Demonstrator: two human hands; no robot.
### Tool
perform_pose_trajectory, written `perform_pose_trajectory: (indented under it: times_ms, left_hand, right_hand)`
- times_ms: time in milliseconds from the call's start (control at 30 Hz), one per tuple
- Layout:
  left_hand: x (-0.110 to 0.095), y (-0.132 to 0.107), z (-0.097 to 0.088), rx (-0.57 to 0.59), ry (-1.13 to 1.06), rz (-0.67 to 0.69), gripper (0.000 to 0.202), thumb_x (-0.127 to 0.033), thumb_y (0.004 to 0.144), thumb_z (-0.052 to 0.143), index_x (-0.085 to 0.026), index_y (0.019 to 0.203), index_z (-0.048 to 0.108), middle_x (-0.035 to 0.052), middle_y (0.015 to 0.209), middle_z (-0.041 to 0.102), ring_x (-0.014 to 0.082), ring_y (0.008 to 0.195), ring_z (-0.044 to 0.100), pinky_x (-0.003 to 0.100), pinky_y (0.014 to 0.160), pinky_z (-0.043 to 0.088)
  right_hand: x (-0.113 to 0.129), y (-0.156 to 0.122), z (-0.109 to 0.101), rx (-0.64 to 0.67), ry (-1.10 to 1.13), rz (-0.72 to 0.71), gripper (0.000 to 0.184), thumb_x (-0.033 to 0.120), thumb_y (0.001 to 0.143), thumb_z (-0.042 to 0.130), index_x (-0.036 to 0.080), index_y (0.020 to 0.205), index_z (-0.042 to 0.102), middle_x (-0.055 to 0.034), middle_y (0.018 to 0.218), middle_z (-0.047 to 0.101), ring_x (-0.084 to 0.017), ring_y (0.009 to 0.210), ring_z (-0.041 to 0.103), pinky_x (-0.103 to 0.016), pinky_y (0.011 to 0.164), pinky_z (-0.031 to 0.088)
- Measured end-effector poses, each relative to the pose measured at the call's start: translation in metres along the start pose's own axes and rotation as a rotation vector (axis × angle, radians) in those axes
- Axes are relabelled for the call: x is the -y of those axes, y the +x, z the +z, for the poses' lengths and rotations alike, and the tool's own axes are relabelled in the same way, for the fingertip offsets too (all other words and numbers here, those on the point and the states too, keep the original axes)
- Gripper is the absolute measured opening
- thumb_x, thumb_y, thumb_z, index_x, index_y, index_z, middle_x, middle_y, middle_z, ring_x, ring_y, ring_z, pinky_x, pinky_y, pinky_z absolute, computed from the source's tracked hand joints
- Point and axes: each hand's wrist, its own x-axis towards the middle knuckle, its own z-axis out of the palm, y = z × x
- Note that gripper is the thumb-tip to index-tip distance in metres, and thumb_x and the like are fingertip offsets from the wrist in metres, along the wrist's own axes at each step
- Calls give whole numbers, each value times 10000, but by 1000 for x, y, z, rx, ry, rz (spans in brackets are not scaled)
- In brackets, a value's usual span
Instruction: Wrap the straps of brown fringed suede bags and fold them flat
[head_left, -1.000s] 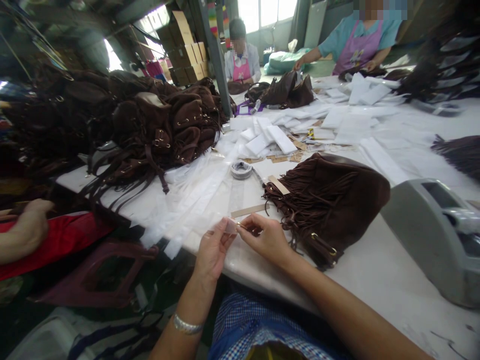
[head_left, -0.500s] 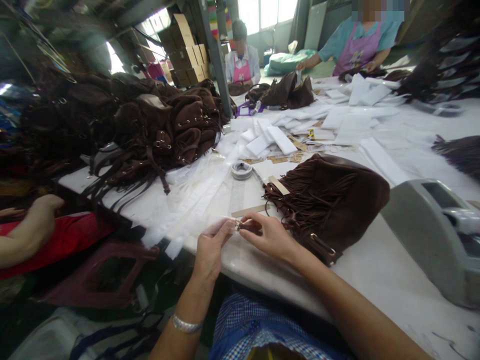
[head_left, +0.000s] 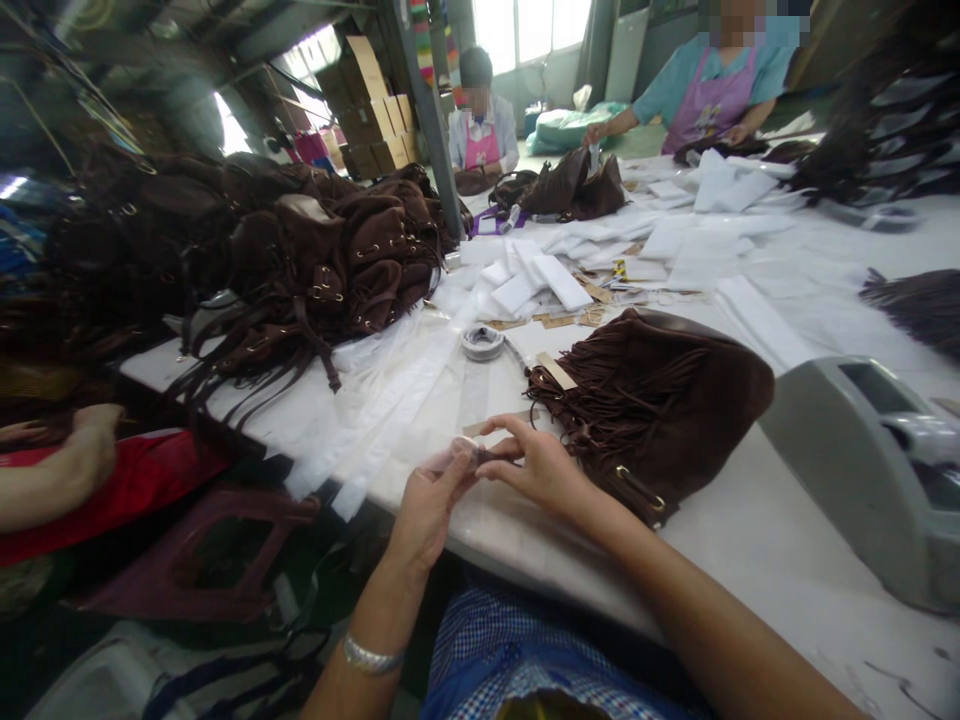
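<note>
My left hand (head_left: 427,500) and my right hand (head_left: 536,465) meet at the near edge of the white table (head_left: 750,560). Both pinch a small metal fitting wrapped in a clear plastic strip (head_left: 466,455), held between the fingertips of the two hands. A thin brown strap runs from the fitting to the brown suede fringed bag (head_left: 660,400), which lies on its side just right of my right hand. A tan card strip (head_left: 499,422) lies on the table just beyond my fingers.
A roll of clear tape (head_left: 483,340) sits mid-table among long white plastic strips (head_left: 390,400). A heap of brown bags (head_left: 300,260) fills the left. A grey tape dispenser (head_left: 870,460) stands at the right. Folded white sheets (head_left: 675,240) cover the far table. A person's arm (head_left: 52,470) rests at left; two people work opposite.
My fingers have closed tighter around the fitting and the plastic strip, and both hands have shifted slightly up and toward the bag. The view has barely moved.
</note>
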Motion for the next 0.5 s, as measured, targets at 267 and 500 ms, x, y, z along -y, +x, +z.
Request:
perform_pose_trajectory:
  times_ms: [267,500]
  left_hand:
    - [2,-2,3,24,106,41,297,-349,759,780,-137,966,761,91,1017,745,214,993,667,305,950,487]
    - [5,3,-2,-22,106,46,280,-348,761,781,-145,952,761,83,1027,738,202,991,655,308,923,504]
  right_hand:
    - [-1,-1,-2,5,-72,-5,406,303,774,772,233,1118,567,-32,882,757,-192,811,708,-261,711,495]
    - [15,-3,-18,139,-79,67,430,112,812,629,201,1229,572,-38,860,745,-129,609,662,-235,612,497]
